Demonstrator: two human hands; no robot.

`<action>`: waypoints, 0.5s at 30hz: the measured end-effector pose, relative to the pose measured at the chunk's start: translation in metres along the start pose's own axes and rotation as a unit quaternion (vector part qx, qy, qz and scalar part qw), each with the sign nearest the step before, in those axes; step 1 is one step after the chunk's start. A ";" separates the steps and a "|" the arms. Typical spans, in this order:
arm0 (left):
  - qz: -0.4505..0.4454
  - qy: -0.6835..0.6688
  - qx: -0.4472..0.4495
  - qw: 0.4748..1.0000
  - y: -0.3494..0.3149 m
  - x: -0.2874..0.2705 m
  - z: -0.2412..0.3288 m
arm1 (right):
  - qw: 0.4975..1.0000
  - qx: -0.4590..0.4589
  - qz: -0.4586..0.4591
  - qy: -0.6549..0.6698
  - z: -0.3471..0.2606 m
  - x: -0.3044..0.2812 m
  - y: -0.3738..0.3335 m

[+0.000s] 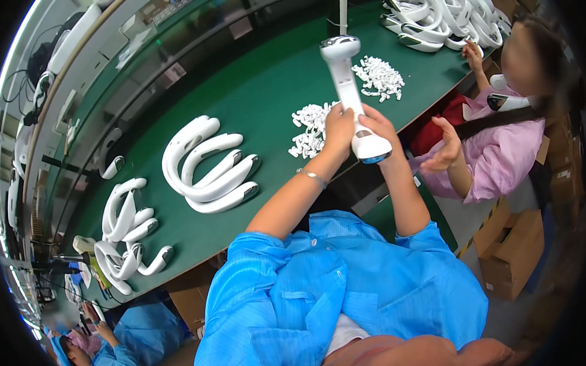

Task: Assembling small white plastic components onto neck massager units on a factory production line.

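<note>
A white curved neck fan (346,82) with shiny end caps is held up over the front edge of the green workbench (262,79). My left hand (338,130) closes round its middle from the left. On the other side, my right hand (381,127) grips it near the lower end, fingers partly hidden behind it. Behind and beside my left hand lies a heap of small white plastic parts (309,130). Another heap of the same parts (381,79) sits farther back, to the right of the fan's upper end.
Stacked neck fans (202,200) lie left of me, with more (128,219) farther left. A large pile of them (439,13) fills the far right. A co-worker in pink (500,141) sits close on my right, hands raised. Cardboard boxes (515,255) stand on the floor.
</note>
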State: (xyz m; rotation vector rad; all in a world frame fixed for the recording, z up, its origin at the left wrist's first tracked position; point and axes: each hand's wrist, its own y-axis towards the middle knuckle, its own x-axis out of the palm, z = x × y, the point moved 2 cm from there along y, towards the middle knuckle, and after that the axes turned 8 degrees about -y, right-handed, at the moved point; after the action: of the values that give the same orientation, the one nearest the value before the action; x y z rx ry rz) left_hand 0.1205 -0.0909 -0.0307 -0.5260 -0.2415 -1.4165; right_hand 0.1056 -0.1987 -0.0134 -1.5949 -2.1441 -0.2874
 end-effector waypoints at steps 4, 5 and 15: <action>-0.023 0.401 0.289 0.869 0.002 0.013 0.019 | 0.997 0.013 -0.056 0.058 -0.015 -0.075 0.016; -0.046 0.397 0.272 0.875 -0.019 0.014 0.040 | 0.991 -0.016 -0.019 0.133 -0.021 -0.079 0.013; 0.259 0.617 0.333 0.665 -0.100 -0.172 0.169 | 0.953 -0.223 -0.165 0.119 -0.102 -0.259 0.088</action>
State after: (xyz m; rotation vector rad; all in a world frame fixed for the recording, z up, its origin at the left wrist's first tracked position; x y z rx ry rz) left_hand 0.0211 0.1345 0.0555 0.9651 0.4743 -0.7530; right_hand 0.2721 -0.4349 -0.0539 -1.3167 -2.2453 -1.0801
